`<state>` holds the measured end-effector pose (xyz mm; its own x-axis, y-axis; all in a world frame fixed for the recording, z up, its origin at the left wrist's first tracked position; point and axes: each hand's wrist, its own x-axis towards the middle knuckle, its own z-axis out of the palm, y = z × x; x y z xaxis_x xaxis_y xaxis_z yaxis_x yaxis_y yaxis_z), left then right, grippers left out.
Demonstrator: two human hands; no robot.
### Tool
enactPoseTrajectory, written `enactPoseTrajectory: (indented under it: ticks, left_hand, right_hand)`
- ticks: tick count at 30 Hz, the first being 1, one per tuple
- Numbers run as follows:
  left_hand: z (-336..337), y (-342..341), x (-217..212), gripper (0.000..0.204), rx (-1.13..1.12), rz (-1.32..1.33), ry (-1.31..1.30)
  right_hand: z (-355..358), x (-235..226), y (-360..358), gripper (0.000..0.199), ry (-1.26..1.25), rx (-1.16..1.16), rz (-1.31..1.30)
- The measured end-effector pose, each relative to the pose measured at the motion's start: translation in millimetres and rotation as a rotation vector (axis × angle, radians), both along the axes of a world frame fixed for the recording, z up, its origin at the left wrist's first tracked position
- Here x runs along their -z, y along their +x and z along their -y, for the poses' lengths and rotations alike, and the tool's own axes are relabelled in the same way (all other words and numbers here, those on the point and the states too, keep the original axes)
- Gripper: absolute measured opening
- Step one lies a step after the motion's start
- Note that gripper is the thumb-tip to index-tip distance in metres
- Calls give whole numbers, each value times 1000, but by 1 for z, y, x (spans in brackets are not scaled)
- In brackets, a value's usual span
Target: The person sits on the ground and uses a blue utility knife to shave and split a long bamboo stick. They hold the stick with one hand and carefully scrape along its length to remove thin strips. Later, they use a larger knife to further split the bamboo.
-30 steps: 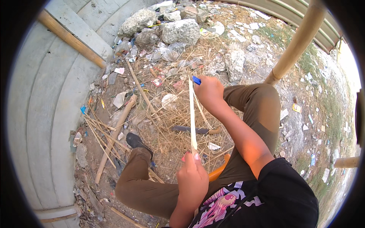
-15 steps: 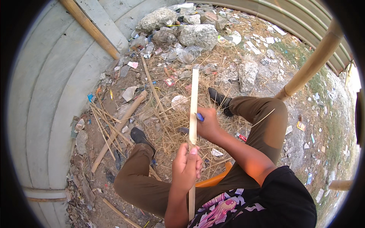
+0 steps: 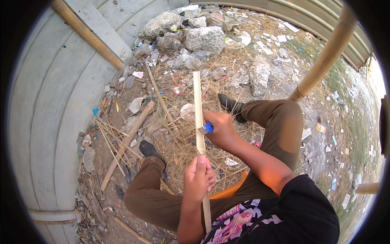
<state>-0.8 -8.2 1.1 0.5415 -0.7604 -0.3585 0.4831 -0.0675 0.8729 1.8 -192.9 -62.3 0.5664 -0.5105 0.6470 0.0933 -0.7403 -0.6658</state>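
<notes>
Fingers of the left hand (image 3: 198, 178) were closed around the bamboo strip (image 3: 198, 106), which stood upright above them. Beyond these fingers, the right hand (image 3: 219, 129) gripped a blue-handled knife (image 3: 206, 129) against the strip.

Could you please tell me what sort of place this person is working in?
Probably a rough outdoor yard beside a wall, used for hand work on bamboo. The ground is bare dirt with dry straw, a heap of rocks and scattered litter, and a thick bamboo pole stands nearby.
</notes>
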Motion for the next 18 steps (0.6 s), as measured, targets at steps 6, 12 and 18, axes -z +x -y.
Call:
enactPoseTrajectory:
  ticks: [6,12,18]
  left_hand:
    - [8,-25,6,34,115,-50,24]
    - [14,-44,9,29,377,12,-1]
    - [2,9,10,27,97,11,11]
  right_hand:
    - [58,-13,6,21,423,351,-133]
    - [114,-11,2,27,775,424,51]
    - [42,-2,9,40,1808,-728,197]
